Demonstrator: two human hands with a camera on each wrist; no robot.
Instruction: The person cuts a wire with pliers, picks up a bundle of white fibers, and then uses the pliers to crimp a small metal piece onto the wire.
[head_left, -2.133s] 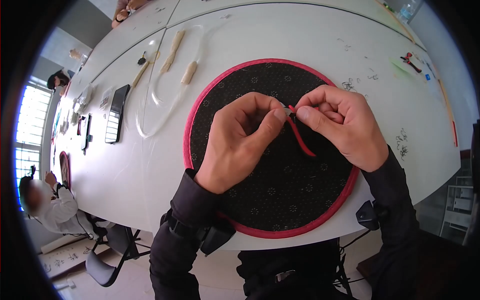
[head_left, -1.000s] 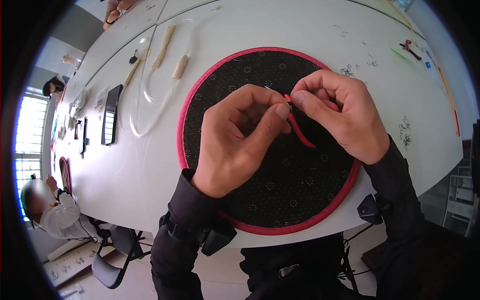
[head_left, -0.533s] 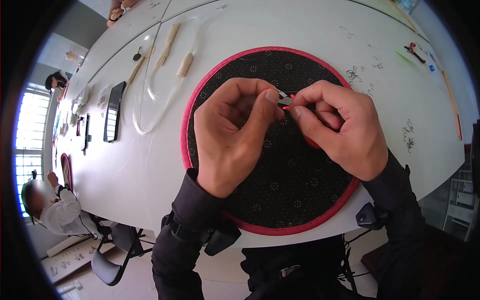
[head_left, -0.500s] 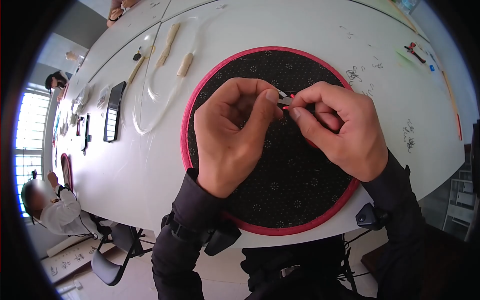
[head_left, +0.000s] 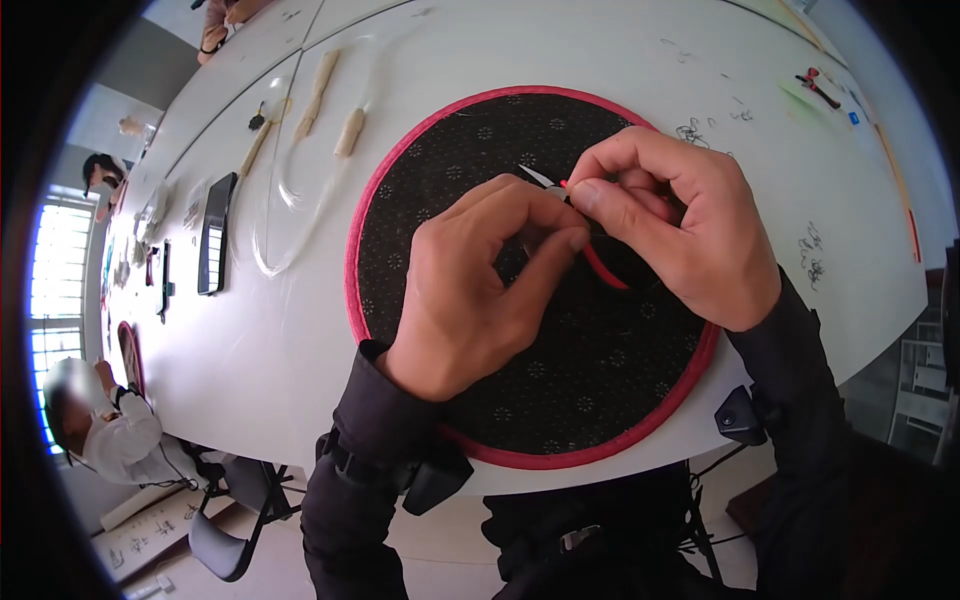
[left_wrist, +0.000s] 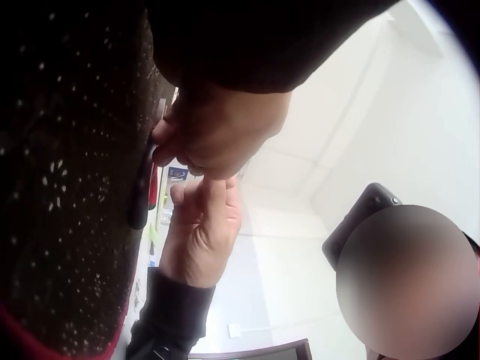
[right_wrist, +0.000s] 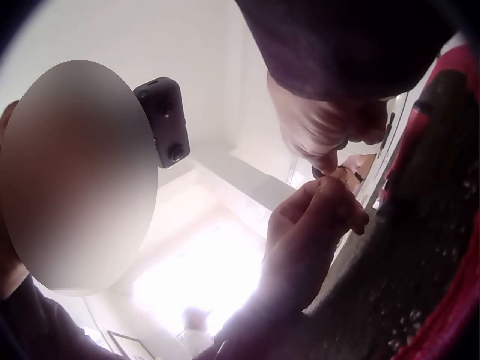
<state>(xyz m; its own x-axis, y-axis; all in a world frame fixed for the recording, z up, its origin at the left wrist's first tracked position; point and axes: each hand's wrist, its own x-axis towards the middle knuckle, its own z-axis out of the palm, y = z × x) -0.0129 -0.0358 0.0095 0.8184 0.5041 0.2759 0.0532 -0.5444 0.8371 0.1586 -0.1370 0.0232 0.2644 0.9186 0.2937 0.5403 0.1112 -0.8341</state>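
Below the fingers, a red-handled tool with a pointed silver tip lies over the round black mat. My left hand has thumb and index finger pinched together beside it, on a barely visible thin strand. Just up and to the right, my right hand pinches with thumb and index finger, its other fingers curled; the strand there is mostly hidden. The left wrist view shows fingers of my left hand overlapping the tool; contact is unclear. In the right wrist view the fingertips of both hands nearly meet.
Left of the red-rimmed mat lie clear strands with wooden-coloured handles and a black phone. Red-and-black pliers rest at the far right. Another person sits at the left, and dark scraps lie beyond the mat.
My left hand has shifted down and right from half a second ago, with thumb lower. My right hand has moved slightly up. More of the tool's silver tip and red handle shows. The whole view has shifted.
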